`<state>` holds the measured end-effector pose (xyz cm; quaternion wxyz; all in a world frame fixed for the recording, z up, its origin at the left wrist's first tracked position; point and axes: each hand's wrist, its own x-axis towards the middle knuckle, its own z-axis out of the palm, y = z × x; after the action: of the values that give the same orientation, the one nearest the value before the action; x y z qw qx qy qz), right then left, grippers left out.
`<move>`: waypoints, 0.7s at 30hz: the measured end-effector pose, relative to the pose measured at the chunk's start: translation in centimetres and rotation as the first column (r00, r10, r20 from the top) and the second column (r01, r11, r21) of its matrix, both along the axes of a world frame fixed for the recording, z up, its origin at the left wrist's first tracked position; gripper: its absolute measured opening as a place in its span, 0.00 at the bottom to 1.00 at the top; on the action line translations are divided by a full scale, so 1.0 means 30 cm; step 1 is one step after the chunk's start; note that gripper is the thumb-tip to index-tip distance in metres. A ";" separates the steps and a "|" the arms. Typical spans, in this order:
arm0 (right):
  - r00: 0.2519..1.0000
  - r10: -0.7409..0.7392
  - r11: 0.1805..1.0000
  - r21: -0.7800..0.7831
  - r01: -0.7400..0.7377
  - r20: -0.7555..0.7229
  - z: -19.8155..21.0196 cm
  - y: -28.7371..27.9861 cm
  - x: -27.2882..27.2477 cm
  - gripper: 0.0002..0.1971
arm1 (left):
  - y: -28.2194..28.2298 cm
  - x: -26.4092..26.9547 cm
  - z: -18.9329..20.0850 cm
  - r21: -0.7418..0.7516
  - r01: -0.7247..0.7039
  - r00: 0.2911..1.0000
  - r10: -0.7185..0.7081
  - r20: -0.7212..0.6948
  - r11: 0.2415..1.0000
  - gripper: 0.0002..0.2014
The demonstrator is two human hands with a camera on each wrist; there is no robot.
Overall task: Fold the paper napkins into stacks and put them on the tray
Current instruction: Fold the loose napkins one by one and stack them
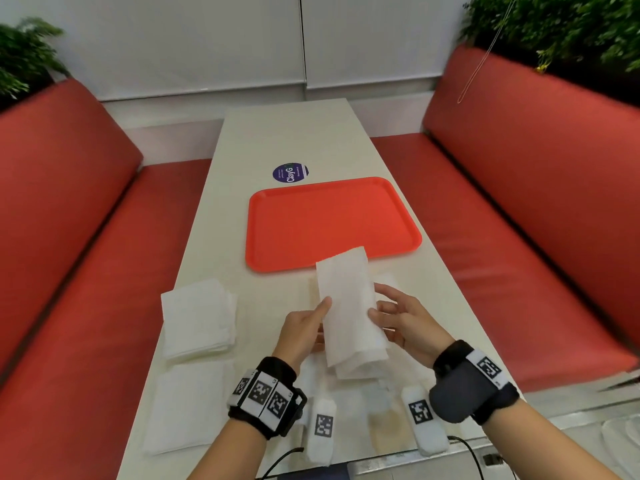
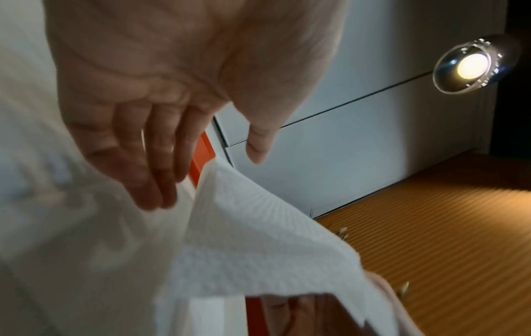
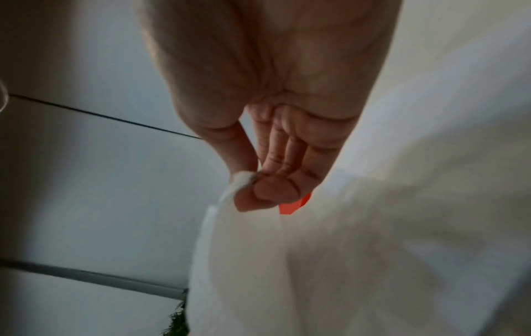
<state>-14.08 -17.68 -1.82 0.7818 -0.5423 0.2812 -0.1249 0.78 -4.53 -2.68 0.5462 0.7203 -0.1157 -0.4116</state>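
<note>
A folded white napkin [image 1: 346, 306] is held above the table just in front of the empty orange tray [image 1: 329, 220]. My right hand [image 1: 375, 306] pinches its right edge between thumb and forefinger; the right wrist view shows this pinch [image 3: 250, 181] on the napkin [image 3: 244, 261]. My left hand [image 1: 323, 320] is at the napkin's left edge. In the left wrist view its fingers [image 2: 155, 181] lie straight against the napkin [image 2: 258, 238], and the thumb stands apart above it. A strip of the tray [image 2: 201, 159] shows behind.
A stack of white napkins [image 1: 197, 317] lies at the table's left, with flat napkins [image 1: 187, 410] nearer me. Two white tagged blocks [image 1: 323, 424] [image 1: 422, 417] sit by the near edge. A round sticker [image 1: 290, 173] lies beyond the tray. Red bench seats [image 1: 69, 237] flank the table.
</note>
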 end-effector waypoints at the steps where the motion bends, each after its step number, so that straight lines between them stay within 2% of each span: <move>1: 1.000 0.020 1.000 0.001 -0.020 -0.009 0.000 0.000 -0.012 0.22 | 0.000 -0.008 0.004 -0.037 0.001 0.999 -0.002 -0.040 0.999 0.17; 5: 0.991 0.002 0.992 -0.123 -0.019 -0.133 -0.022 -0.001 -0.038 0.23 | -0.006 -0.012 0.006 -0.132 -0.041 0.998 0.046 0.039 0.990 0.07; 8: 0.977 -0.074 0.965 -0.260 0.021 -0.198 -0.030 -0.003 -0.031 0.19 | -0.009 -0.011 0.026 -0.151 -0.031 0.990 0.051 0.130 0.988 0.13; 11: 0.980 -0.125 0.959 -0.271 0.080 -0.153 -0.031 0.001 -0.016 0.14 | -0.006 -0.001 0.041 -0.150 -0.048 0.952 0.091 0.292 0.987 0.19; 15: 0.974 -0.181 0.946 -0.295 0.134 -0.139 -0.038 0.016 0.009 0.13 | 0.011 0.000 0.035 -0.109 -0.025 0.894 0.071 0.442 0.994 0.25; 18: 0.972 -0.191 0.940 -0.310 0.141 -0.138 -0.054 0.027 0.032 0.16 | 0.025 -0.010 0.022 -0.080 -0.059 0.884 0.090 0.458 0.995 0.24; 21: 0.970 -0.193 0.936 -0.325 0.136 -0.151 -0.068 0.036 0.049 0.17 | 0.031 -0.008 0.000 -0.042 -0.114 0.873 0.120 0.473 0.993 0.18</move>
<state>-12.62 -16.60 -3.85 0.6444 -0.6425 0.3719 -0.1834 0.55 -3.61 -2.67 0.5296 0.8014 -0.2046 -0.1881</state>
